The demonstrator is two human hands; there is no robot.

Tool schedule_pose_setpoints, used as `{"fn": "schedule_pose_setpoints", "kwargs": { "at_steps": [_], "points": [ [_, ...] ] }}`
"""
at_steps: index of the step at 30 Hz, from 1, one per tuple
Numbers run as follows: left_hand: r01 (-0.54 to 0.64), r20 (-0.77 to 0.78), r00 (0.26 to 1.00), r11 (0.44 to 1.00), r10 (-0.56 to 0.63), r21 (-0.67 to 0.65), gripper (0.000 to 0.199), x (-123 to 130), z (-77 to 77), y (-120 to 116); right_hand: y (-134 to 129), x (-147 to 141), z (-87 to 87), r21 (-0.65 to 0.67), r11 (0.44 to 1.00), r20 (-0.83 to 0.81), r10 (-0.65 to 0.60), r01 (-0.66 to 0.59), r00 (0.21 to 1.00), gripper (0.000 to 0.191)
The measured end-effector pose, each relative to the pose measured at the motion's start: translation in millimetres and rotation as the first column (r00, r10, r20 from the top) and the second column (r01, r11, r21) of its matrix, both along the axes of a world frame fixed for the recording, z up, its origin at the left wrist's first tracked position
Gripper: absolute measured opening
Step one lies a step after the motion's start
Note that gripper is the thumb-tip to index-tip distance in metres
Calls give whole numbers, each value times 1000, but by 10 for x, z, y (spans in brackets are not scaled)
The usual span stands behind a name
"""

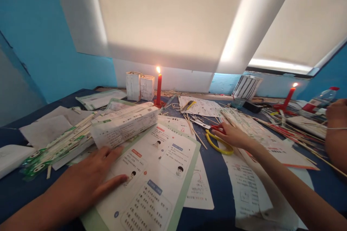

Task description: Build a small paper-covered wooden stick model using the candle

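The counter (217, 187) has a dark blue cover and carries many papers and thin sticks. Behind it stand a blue wall (40, 25) and pale window blinds (168, 14).

The biggest thing on the counter is a printed sheet (159, 173) with a green border. It shows small cartoon faces, coloured label boxes in red and blue, and lines of small characters that are too small to read. The left hand (89, 178) lies flat on this sheet with the fingers spread open, and it holds nothing. Its fingertips touch a folded paper bundle (126, 126), which is white with grey print and lies across the upper left corner of the sheet. To the left of the bundle is a pile of paper strips (56, 149) with green marks.

The right hand (233, 135) reaches over the counter to the scissors (217, 139), which have yellow handles and a red part near the blades. The fingers are bent over the handles and touch them; I cannot tell if they grip firmly. The scissors lie on the blue cover between the printed sheet and a long white paper (249, 187).

A red candle (158, 88) burns at the back, beside two small white boxes (140, 86). A second red candle (289, 95) burns at the right. Another person's hand (336, 113) shows at the right edge.
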State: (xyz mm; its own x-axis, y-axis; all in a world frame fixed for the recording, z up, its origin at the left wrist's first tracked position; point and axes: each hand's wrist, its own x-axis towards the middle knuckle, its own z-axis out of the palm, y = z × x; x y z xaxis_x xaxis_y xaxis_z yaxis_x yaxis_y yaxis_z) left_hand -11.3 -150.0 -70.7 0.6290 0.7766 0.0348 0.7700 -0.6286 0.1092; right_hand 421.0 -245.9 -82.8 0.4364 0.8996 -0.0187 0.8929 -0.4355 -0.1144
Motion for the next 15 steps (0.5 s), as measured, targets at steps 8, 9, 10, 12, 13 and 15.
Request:
{"fn": "schedule_pose_setpoints", "kwargs": {
  "at_steps": [8, 9, 10, 12, 13, 15],
  "points": [
    [-82, 92, 992, 997, 83, -12, 73, -126, 21, 7, 37, -99, -267, 152, 988, 24, -42, 38, 999, 66],
    [-97, 90, 991, 995, 99, -30, 74, -155, 17, 8, 34, -90, -261, 158, 987, 18, -26, 22, 1000, 71],
    [-109, 88, 990, 993, 113, -50, 74, -181, 15, 9, 27, -73, -243, 163, 987, 11, -8, 6, 1000, 76],
    [-126, 90, 987, 988, 134, -94, 75, -222, 19, 14, -4, -23, -169, 156, 987, -19, 36, -32, 999, 84],
    [-132, 97, 985, 984, 143, -119, 76, -237, 25, 19, -31, 2, -114, 141, 988, -49, 64, -56, 997, 86],
    [-128, 126, 981, 977, 150, -168, 81, -256, 43, 33, -110, 39, 18, 94, 990, -124, 113, -101, 986, 90]
  ]
}}
